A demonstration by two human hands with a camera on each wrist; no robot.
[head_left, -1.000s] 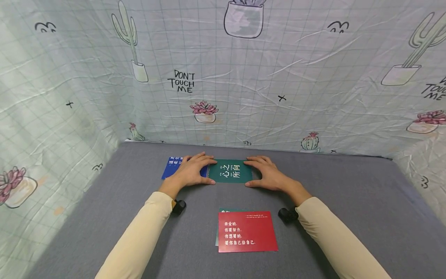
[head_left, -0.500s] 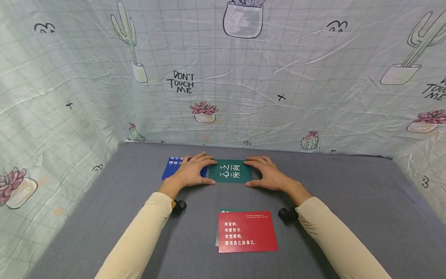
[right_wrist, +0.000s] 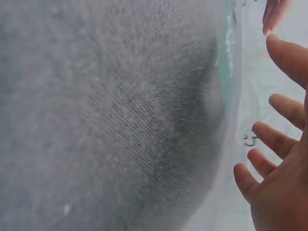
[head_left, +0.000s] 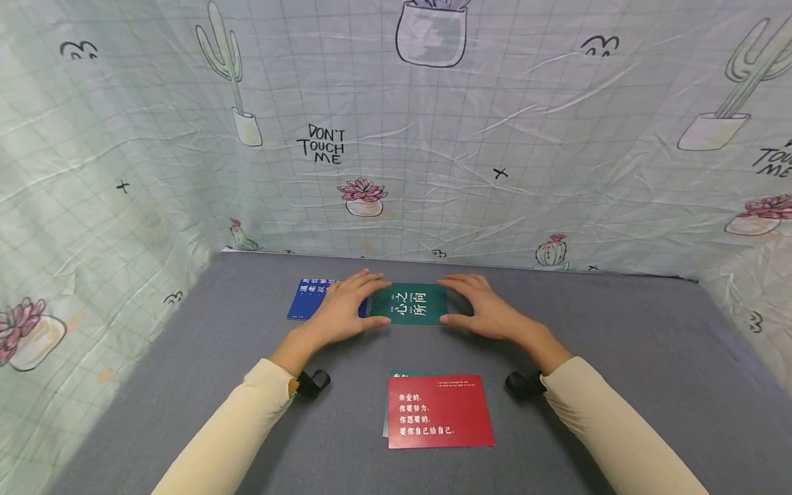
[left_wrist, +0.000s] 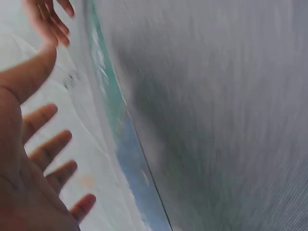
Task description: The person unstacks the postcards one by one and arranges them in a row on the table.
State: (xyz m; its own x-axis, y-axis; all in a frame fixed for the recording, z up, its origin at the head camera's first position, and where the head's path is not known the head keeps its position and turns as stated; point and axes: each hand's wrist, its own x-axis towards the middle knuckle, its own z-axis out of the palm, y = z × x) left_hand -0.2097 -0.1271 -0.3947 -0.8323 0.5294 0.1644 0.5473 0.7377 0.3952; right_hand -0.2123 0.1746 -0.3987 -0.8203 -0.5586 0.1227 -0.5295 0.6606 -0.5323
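Note:
In the head view a green card [head_left: 410, 304] with white characters lies flat at the far part of the table. My left hand [head_left: 337, 309] hovers at its left end, fingers spread, overlapping a blue card [head_left: 306, 300] beside it. Over the right end of the green card is my right hand [head_left: 485, 309], its thumb and fingers apart. Both wrist views show daylight around the fingers: the left hand [left_wrist: 33, 159] and the right hand [right_wrist: 281, 173] hold nothing. The green card [left_wrist: 108, 82] and blue card [left_wrist: 137, 173] meet edge to edge in the left wrist view.
Nearer the body, a red card [head_left: 441, 411] with white writing lies on another green card [head_left: 396, 373], of which only a thin border shows. Grey cloth [head_left: 594, 330] covers the table. A cactus-print curtain [head_left: 433, 137] rises behind and at the sides.
Both hands have come up off the green card and stretched their fingers; the wrists have drawn slightly apart and back. The cards stay where they were.

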